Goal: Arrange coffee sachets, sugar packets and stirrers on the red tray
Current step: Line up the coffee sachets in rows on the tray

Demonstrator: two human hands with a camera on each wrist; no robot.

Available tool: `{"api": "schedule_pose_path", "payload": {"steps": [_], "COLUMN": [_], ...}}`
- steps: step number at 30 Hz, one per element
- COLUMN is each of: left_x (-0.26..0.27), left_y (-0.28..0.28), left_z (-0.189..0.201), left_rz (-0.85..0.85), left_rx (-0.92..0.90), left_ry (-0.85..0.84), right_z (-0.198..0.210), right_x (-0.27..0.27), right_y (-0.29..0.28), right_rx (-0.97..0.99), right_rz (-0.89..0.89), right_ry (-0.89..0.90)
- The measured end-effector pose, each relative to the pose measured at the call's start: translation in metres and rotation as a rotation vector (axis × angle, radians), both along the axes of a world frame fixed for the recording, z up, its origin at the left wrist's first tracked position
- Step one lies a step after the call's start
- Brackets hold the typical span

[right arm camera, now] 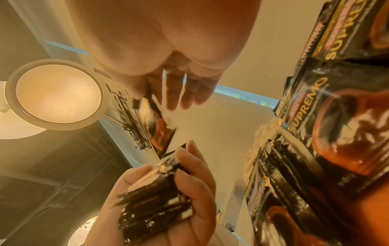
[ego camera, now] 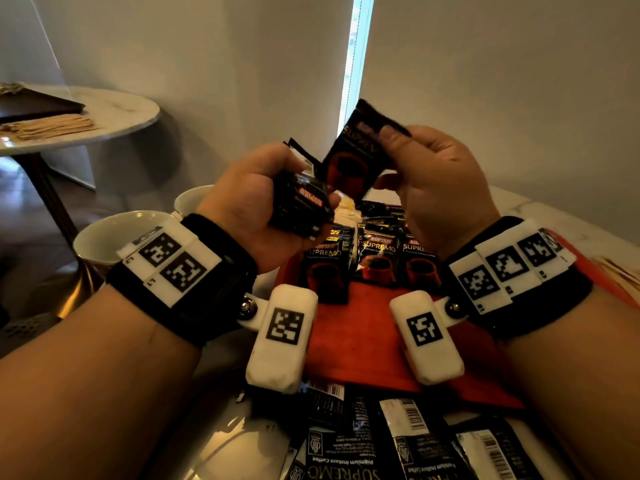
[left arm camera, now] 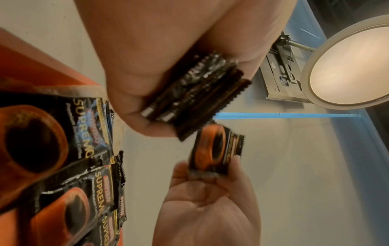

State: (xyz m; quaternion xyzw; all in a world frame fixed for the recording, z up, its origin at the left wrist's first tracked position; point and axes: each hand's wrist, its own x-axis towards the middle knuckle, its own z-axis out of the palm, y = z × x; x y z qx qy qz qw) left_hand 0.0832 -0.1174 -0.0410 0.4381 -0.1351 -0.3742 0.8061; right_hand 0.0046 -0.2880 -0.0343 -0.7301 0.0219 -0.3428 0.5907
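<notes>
Head view: left hand [ego camera: 263, 199] grips a stack [ego camera: 301, 206] of coffee sachets above the red tray [ego camera: 356, 337]; right hand [ego camera: 436, 181] pinches one sachet [ego camera: 353, 157] by its top edge. A row [ego camera: 374, 261] lies on the tray; more lie loose on the worktop [ego camera: 221, 441]. Stirrers [ego camera: 48, 125] sit well apart on a side table.

Left wrist: stack edges look uneven; a loose grip could let some slide out.

Right wrist: pinch is blurred; the single sachet could drop and knock the row askew.
</notes>
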Motion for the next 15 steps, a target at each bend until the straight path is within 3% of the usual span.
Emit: {"api": "schedule_pose_path", "payload": {"steps": [4, 15], "left_x": [0.002, -0.009], "left_y": [0.002, 0.001], "left_z": [-0.001, 0.002], "left_rz": [-0.017, -0.139], "left_rx": [0.014, 0.064], "left_ry": [-0.039, -0.204], "right_z": [0.001, -0.003], "right_x": [0.002, -0.001], "right_y": [-0.002, 0.004], "right_rx": [0.183, 0.002], "right_rz": [0.098, 0.222], "right_ry": [0.013, 0.22]}}
